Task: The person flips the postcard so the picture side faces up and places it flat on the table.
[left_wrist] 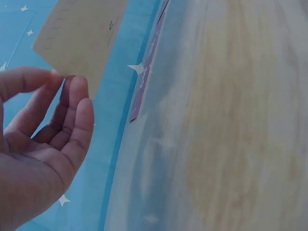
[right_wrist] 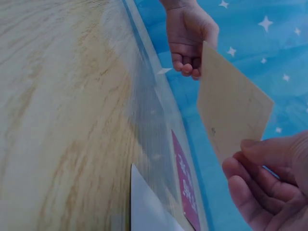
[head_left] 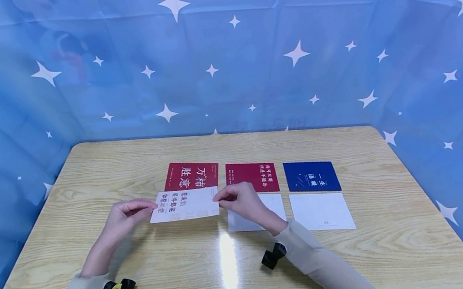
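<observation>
A white card [head_left: 195,204] printed with dark Chinese characters is held up off the table between both hands. My left hand [head_left: 128,215] pinches its left edge between thumb and fingers. At the opposite edge, my right hand [head_left: 241,202] pinches it the same way. In the left wrist view the back of the white card [left_wrist: 79,36] shows faint print. The right wrist view also catches that back side of the card [right_wrist: 231,103]. Behind the card, and partly covered by it in the head view, lies a red card [head_left: 193,173] with white characters.
Right of these lie another red card [head_left: 250,173] and a blue card [head_left: 311,176]. In front of them are two white cards, one partly under the right forearm [head_left: 274,202] and one farther right [head_left: 322,210]. The wooden table [head_left: 180,288] meets a blue starry cloth [head_left: 224,87].
</observation>
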Action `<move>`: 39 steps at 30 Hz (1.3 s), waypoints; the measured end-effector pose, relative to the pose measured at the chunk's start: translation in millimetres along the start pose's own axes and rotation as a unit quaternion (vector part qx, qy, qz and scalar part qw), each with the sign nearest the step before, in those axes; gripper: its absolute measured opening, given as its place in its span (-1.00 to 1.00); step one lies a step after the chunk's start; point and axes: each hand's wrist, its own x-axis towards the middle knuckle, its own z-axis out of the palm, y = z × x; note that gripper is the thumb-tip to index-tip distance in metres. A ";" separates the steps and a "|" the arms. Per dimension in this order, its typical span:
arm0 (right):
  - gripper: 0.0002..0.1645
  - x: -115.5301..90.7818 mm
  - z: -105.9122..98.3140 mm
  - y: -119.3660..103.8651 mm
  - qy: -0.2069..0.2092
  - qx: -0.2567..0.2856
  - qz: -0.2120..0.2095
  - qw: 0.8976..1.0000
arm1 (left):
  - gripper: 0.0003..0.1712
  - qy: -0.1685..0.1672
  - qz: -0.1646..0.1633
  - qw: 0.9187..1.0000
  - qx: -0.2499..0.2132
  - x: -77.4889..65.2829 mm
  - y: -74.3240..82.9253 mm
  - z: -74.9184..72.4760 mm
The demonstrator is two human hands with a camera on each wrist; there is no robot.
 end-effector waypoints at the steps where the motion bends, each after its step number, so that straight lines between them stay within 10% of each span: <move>1: -0.85 -0.7 0.1 0.1 -0.003 -0.004 0.002 1.000 | -0.82 -0.004 -0.006 1.000 0.006 -0.4 -0.6 -0.1; 39: -0.91 2.8 19.7 4.2 -0.112 -0.069 0.042 0.990 | -0.84 0.018 -0.100 0.981 0.164 13.4 0.0 20.0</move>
